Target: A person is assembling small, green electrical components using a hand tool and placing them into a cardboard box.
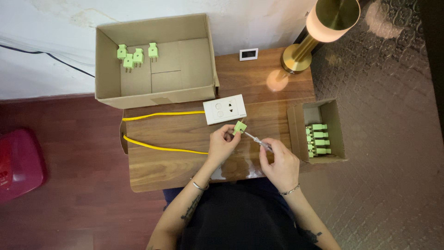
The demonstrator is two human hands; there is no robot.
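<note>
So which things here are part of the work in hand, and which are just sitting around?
In use:
left hand holding a green plug
right hand holding a screwdriver
small box of green plugs
large box with four green plugs

Lying about:
white socket with yellow cable
brass lamp
small white display

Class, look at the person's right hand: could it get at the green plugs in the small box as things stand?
Probably yes. The small box lies open-topped beside the right hand, nothing between, though that hand holds a screwdriver, which would hamper grasping the green plugs.
</note>
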